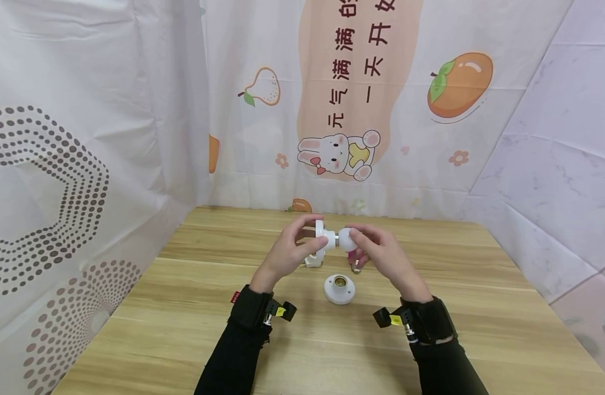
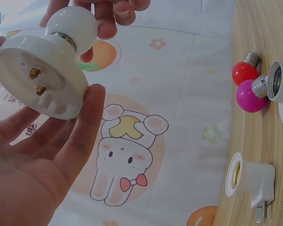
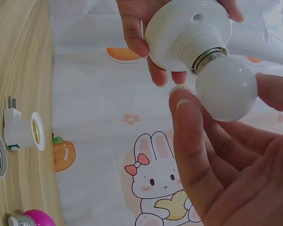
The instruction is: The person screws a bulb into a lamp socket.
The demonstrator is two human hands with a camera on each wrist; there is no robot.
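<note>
Above the table, my left hand grips a round white lamp holder by the rim of its disc. Two brass screws show on the underside of the disc, in the left wrist view. A white light bulb sits in the mouth of this holder, a ring of its metal thread still visible between glass and socket. Thumb and fingers of my right hand hold the bulb's globe from either side. Holder and bulb lie roughly sideways in the head view, with the bulb toward the right.
A second round lamp holder stands on the wooden table below the hands, socket upward. Beyond it are a white plug-in socket, a red bulb and a magenta bulb. A printed curtain hangs behind the table.
</note>
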